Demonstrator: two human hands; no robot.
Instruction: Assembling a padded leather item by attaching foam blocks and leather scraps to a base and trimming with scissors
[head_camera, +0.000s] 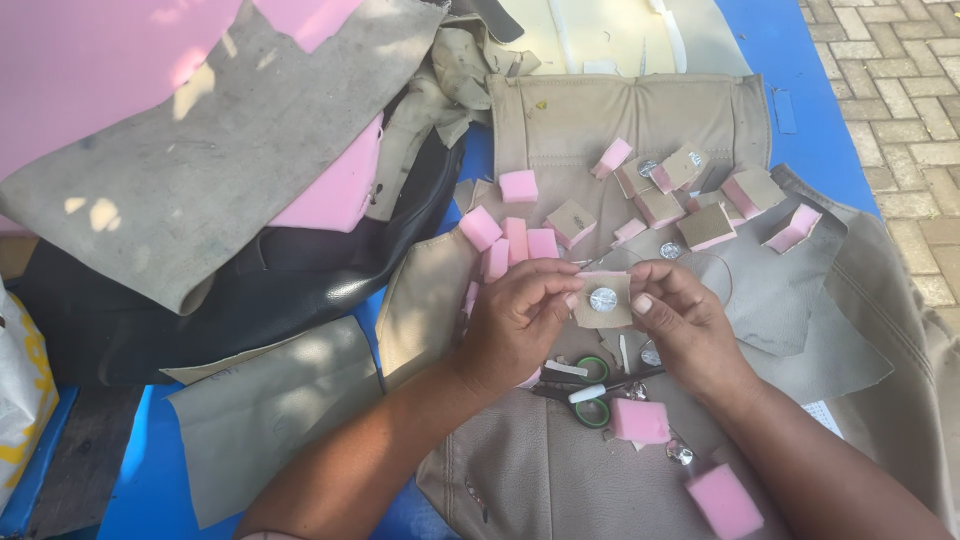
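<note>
Beige fabric square (603, 301) with silver button disc (603, 299) held centre frame, pinched by left hand (520, 325) and right hand (680, 320). Risk: disc slips loose, drops toward scissors (592, 388) at 6 o'clock if pinch relaxes.

Both hands sit mid-cover, the left hand (515, 325) and right hand (680, 325) close together. Behind them, toward the cover's far edge, pink foam blocks (518, 186) and fabric-topped squares (706, 227) crowd the beige seat cover (520, 470). Scissors (592, 392) lie just under the wrists. The cover's near left corner offers open room; a black leather heap (250, 290) blocks its left edge.
</note>
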